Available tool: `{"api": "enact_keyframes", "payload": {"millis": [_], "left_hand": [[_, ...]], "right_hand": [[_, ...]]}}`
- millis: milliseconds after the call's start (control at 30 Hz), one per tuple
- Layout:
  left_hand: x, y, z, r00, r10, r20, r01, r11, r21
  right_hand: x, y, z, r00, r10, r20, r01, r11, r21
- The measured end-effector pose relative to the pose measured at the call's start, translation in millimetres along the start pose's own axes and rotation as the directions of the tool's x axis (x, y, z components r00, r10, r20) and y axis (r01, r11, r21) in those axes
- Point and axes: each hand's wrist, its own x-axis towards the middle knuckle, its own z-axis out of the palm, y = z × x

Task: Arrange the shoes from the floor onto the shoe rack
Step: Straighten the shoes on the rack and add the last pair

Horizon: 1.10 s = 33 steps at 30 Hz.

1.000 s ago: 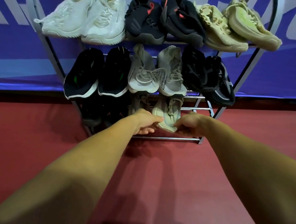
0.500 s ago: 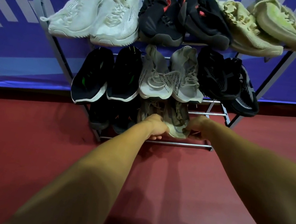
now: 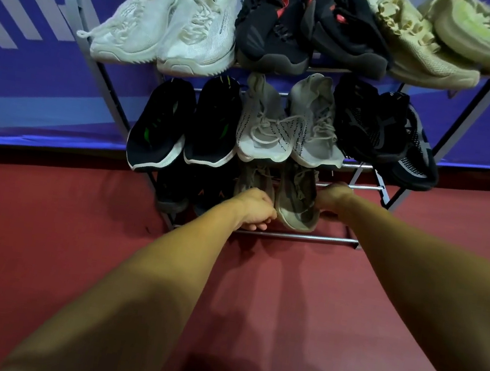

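Observation:
A metal shoe rack (image 3: pixel 296 235) with three tiers stands against a blue wall banner. On its bottom tier sits a pair of tan shoes. My left hand (image 3: pixel 254 210) grips the toe of the left tan shoe (image 3: pixel 254 175) and hides most of its front. My right hand (image 3: pixel 332 197) holds the right side of the right tan shoe (image 3: pixel 298 201), whose toe reaches over the front bar. Both arms stretch forward from the bottom of the view.
Black shoes (image 3: pixel 172 193) fill the bottom tier's left. The middle tier carries black slip-ons (image 3: pixel 189 126), grey sneakers (image 3: pixel 286 131) and black mesh shoes (image 3: pixel 384 136). On top are white (image 3: pixel 165 27), black-red (image 3: pixel 308 32) and cream pairs (image 3: pixel 442 46). A red floor (image 3: pixel 250 313) lies in front.
Both hands have pushed the tan pair further back onto the bottom tier. The view has moved closer to the rack.

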Motion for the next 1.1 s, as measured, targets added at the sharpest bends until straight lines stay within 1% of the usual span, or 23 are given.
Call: {"api": "enact_keyframes", "payload": {"millis": [33,100,133,167,267,333,500,600,667,800,867,967,1033,1100], "left_hand": [[-3.1,0.3,-1.2,1.0,0.001,-0.006,-0.001,1.0,-0.007],[-9.1,1.1,-4.2,1.0,0.008,-0.017,-0.008,1.0,-0.018],[-12.8,1.4,-5.4,1.0,0.013,-0.022,-0.014,1.0,-0.022],[-17.4,2.2,-6.6,0.999,0.018,-0.027,-0.019,1.0,-0.025],[-29.4,0.9,-9.8,0.998,0.035,-0.046,-0.035,0.999,0.004],[-38.1,-1.9,-12.5,0.998,0.042,-0.056,-0.041,0.999,0.031],[-56.3,-21.3,-29.0,0.993,0.049,-0.109,-0.035,0.992,0.118],[-64.7,-40.6,-45.6,0.984,0.037,-0.172,0.004,0.973,0.231],[-71.6,-53.1,-58.2,0.977,0.016,-0.215,0.054,0.947,0.316],[-77.5,-77.2,-82.7,0.952,-0.03,-0.303,0.152,0.908,0.389],[-77.1,-89.1,-93.7,0.935,-0.052,-0.35,0.194,0.903,0.383],[-70.9,-107.9,-107.2,0.915,-0.091,-0.394,0.241,0.905,0.35],[-66.7,-116.2,-113.4,0.902,-0.138,-0.409,0.273,0.917,0.293],[-61.0,-122.0,-118.7,0.888,-0.183,-0.421,0.284,0.94,0.191]], "right_hand": [[-2.9,-1.8,-1.5,0.999,-0.023,-0.026,0.023,1.0,-0.012],[-9.5,-5.6,-3.2,0.988,-0.086,-0.127,0.07,0.989,-0.128],[-14.6,-8.2,-3.0,0.981,-0.118,-0.155,0.087,0.977,-0.194],[-22.6,-11.2,-2.2,0.978,-0.14,-0.154,0.104,0.97,-0.221],[-41.9,-15.8,4.9,0.978,-0.176,-0.111,0.136,0.945,-0.297],[-51.2,-19.8,12.6,0.975,-0.215,-0.049,0.187,0.925,-0.332],[-65.3,-30.5,32.7,0.957,-0.272,0.103,0.291,0.906,-0.308],[-69.9,-34.7,47.6,0.944,-0.288,0.16,0.326,0.888,-0.324],[-74.5,-41.1,57.3,0.931,-0.313,0.186,0.361,0.862,-0.357],[-78.9,-56.4,79.1,0.904,-0.357,0.234,0.425,0.802,-0.419],[-78.4,-62.6,93.5,0.893,-0.364,0.265,0.445,0.804,-0.394],[-73.4,-70.7,117.8,0.885,-0.377,0.272,0.454,0.829,-0.327],[-70.2,-76.4,135.0,0.876,-0.391,0.28,0.468,0.829,-0.305],[-68.1,-83.0,151.4,0.869,-0.404,0.286,0.481,0.826,-0.293]]}}
